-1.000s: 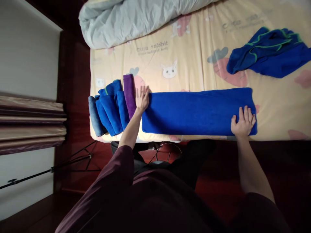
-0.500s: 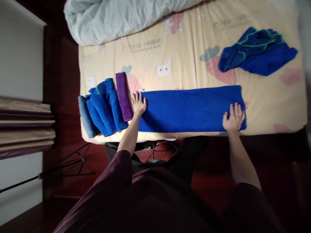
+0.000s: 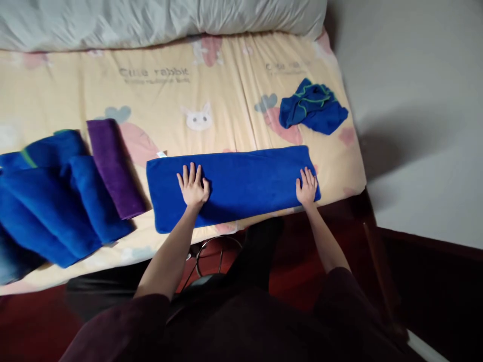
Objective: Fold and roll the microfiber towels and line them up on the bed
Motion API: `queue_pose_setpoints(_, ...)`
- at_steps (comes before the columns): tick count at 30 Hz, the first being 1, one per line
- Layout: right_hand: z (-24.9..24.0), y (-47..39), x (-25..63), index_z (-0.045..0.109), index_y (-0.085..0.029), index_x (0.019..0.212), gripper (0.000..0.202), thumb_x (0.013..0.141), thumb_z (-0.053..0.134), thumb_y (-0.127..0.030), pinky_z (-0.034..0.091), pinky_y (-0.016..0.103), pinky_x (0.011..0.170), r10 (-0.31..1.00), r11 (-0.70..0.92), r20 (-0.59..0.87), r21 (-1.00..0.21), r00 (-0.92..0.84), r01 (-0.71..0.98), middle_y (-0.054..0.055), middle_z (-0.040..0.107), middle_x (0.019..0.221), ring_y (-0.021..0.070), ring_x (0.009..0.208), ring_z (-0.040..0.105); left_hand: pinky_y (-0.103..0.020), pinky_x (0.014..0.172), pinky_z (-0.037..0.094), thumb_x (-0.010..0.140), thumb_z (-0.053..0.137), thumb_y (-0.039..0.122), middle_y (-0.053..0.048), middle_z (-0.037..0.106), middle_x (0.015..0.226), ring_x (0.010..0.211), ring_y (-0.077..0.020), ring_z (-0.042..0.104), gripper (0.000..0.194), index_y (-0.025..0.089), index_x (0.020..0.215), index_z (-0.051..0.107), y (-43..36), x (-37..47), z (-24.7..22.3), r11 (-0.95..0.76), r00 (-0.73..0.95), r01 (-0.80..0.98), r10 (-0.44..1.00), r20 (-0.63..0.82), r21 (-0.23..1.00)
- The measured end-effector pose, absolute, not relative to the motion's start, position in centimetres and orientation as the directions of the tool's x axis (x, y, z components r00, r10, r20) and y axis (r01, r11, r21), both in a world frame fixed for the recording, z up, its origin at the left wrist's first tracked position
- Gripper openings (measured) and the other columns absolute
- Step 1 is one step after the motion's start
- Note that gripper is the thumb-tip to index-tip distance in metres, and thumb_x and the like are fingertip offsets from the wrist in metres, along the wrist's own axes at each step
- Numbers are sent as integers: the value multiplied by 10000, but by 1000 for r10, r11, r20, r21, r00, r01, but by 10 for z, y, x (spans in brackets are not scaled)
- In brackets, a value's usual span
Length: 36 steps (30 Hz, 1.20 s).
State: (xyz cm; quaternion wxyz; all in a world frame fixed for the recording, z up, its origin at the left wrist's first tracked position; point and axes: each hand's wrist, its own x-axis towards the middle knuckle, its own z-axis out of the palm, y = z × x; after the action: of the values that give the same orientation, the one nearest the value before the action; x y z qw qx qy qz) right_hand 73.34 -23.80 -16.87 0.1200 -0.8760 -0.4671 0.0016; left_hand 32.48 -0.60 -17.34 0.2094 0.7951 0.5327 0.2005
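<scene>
A blue towel [image 3: 241, 183], folded into a long strip, lies flat along the near edge of the bed. My left hand [image 3: 193, 186] rests on its left part, palm down with fingers spread. On the towel's right end lies my right hand [image 3: 307, 186], flat and open too. A small white tag [image 3: 162, 154] pokes out at the strip's upper left edge. Left of the strip is a folded purple towel [image 3: 115, 168], and beside that are several folded blue towels [image 3: 49, 201].
A crumpled blue cloth with green edging [image 3: 313, 106] sits at the bed's right side. Along the back runs a pale quilt [image 3: 158, 22]. The printed bed sheet [image 3: 226, 110] ends at a grey wall [image 3: 422, 110] on the right. A wire-like ring [image 3: 219, 241] shows below the bed edge.
The view has swung to the right, bringing the wall into sight. My left hand has moved inward from the towel's left end; my right hand stays at the right end.
</scene>
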Motion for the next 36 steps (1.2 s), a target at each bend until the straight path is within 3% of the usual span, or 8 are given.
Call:
queue_pose_setpoints(7,-146,-145,823,742,-145,1145,399,1056,444,-395,488,503,1120,695,-650,118,-321,710,689,192,740,1191,319,1178,665,-627,1356,7,972,520,358,-97,366,1735,1655,-367,195,664,196,1616,504,-7,327,-180,-354,328,718,932,157,599)
queue_pose_setpoints(12,-138,-91,866,743,-188,953,253,912,683,-430,598,406,943,836,-492,-44,-504,548,710,94,772,941,251,919,718,-635,1351,27,963,538,360,-93,390,1725,1647,-369,220,666,212,1613,508,-7,327,-182,-353,318,712,933,169,608)
queue_pose_setpoints(17,-134,-82,878,745,-193,822,108,832,713,-296,616,438,910,844,-428,16,-580,536,693,86,750,815,261,862,712,-629,1350,27,957,540,350,-100,399,1720,1647,-366,224,667,203,1607,515,-7,327,-182,-351,320,713,933,164,607)
queue_pose_setpoints(20,-133,-80,856,781,-148,993,219,893,619,-257,573,534,1021,756,-528,106,-484,645,698,162,777,981,323,1029,716,-622,1351,37,953,542,347,-103,408,1714,1645,-362,232,666,199,1602,524,-7,328,-181,-349,312,720,935,169,599)
queue_pose_setpoints(23,-132,-77,781,654,-117,1419,476,1007,479,-278,375,683,1208,724,-553,243,-356,646,753,234,610,1497,386,1431,524,-616,1352,30,949,543,345,-104,403,1715,1647,-359,228,670,195,1602,525,-7,328,-180,-350,316,714,934,167,606)
queue_pose_setpoints(27,-137,-75,638,469,-263,1632,566,1084,443,-401,185,630,1335,978,-140,90,-385,188,912,63,369,1739,318,1638,250,-628,1348,17,946,539,339,-105,385,1724,1649,-369,216,680,192,1609,517,-8,327,-177,-344,320,705,935,155,620)
queue_pose_setpoints(30,-146,-80,591,417,-285,1666,595,1098,452,-460,124,513,1376,989,117,-37,-398,-143,910,10,261,1785,241,1668,185,-632,1347,4,938,544,334,-110,364,1734,1652,-377,198,695,191,1618,504,-9,327,-175,-334,319,708,937,141,622)
queue_pose_setpoints(36,-155,-118,736,360,-239,1693,615,1118,375,-458,102,538,1371,966,-258,-97,-255,241,932,53,244,1786,236,1674,168,-629,1354,-23,928,548,346,-99,349,1743,1656,-382,177,709,186,1616,503,-9,327,-176,-331,329,700,936,125,633)
